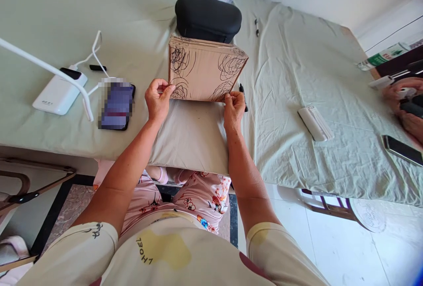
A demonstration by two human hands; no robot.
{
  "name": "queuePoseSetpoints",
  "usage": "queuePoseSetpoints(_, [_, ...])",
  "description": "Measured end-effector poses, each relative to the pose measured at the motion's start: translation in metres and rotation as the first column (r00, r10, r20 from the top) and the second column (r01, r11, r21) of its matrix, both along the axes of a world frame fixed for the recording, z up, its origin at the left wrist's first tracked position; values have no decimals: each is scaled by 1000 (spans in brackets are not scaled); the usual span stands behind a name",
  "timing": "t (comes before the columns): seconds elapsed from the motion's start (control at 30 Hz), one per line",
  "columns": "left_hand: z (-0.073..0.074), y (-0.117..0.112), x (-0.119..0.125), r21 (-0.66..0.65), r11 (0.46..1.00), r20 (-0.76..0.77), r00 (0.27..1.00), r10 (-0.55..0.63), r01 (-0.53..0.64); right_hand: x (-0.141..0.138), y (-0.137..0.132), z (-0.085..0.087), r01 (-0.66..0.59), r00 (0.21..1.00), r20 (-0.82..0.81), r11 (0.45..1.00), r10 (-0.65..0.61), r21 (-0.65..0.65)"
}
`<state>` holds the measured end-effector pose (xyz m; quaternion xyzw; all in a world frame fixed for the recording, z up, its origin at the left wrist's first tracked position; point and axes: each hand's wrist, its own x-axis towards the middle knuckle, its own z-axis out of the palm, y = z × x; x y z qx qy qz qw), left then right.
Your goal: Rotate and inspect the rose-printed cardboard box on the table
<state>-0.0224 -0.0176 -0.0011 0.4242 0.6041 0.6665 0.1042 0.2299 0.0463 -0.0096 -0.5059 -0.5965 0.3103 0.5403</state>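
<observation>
A brown cardboard box with black scribbled loops near its corners is tilted up toward me over the cloth. My left hand grips its lower left corner, thumb on the face. At the lower right corner my right hand pinches the edge in the same way. Close beside my right hand lies a black marker. Right behind the box sits a black zip case. The box's underside and the fingers behind it are hidden.
Left on the green tablecloth lie a white power bank with a cable, a phone and a white lamp arm. To the right are a pen, a white pack, another phone and another person's hand.
</observation>
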Motion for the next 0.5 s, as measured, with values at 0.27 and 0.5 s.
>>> queuePoseSetpoints(0.27, [1, -4, 3, 38, 999, -32, 999, -15, 16, 2, 6, -3, -9, 1000, -9, 999, 9, 43])
queuePoseSetpoints(0.5, [2, -4, 1, 88, 994, -92, 993, 72, -64, 3, 6, 1, -70, 997, 40, 994, 67, 83])
